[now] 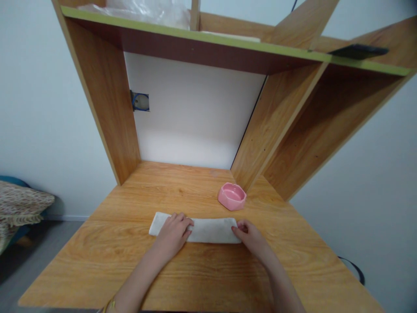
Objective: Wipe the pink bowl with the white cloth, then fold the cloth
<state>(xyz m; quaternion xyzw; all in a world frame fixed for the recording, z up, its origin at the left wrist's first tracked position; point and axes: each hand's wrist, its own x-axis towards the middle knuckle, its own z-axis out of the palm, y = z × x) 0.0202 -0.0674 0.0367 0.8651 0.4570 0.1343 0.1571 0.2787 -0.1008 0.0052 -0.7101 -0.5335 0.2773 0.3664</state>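
Folded white cloth (pixel 202 229) lay near the desk's (pixel 97 261) front edge, soft and light, left hand (pixel 173 232) pressing flat, right hand (pixel 249 234) pinching its right end.

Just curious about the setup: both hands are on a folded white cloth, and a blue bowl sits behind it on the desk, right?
Not quite: the head view shows the bowl is pink, not blue. The left hand and right hand do rest on the cloth on the desk.
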